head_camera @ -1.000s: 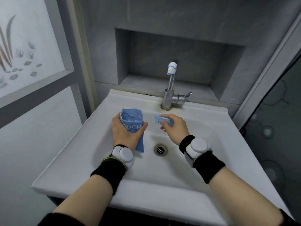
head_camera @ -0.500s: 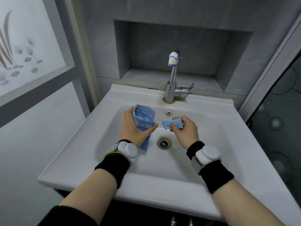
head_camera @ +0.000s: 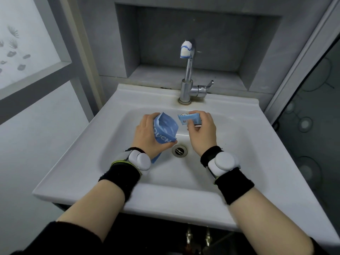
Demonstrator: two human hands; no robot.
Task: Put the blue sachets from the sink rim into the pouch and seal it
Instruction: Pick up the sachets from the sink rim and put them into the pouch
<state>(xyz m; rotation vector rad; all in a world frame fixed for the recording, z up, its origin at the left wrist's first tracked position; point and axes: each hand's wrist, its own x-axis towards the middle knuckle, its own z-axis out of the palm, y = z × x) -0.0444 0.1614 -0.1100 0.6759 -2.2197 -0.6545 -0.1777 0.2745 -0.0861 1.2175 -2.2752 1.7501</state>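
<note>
While a white ceramic sink (head_camera: 128, 100) with a chrome tap (head_camera: 187, 83) fills the scene, a person's left hand (head_camera: 147, 137) clasps an open blue plastic pouch (head_camera: 165, 130) above the basin, and the right hand (head_camera: 202, 133) pinches a small blue sachet (head_camera: 187, 120) just beside its mouth.

One camera only, worn on the person's head, looking forward and steeply down over the sink (head_camera: 230, 115) from close above, both forearms reaching in from the bottom edge, tap (head_camera: 186, 85) opposite.
</note>
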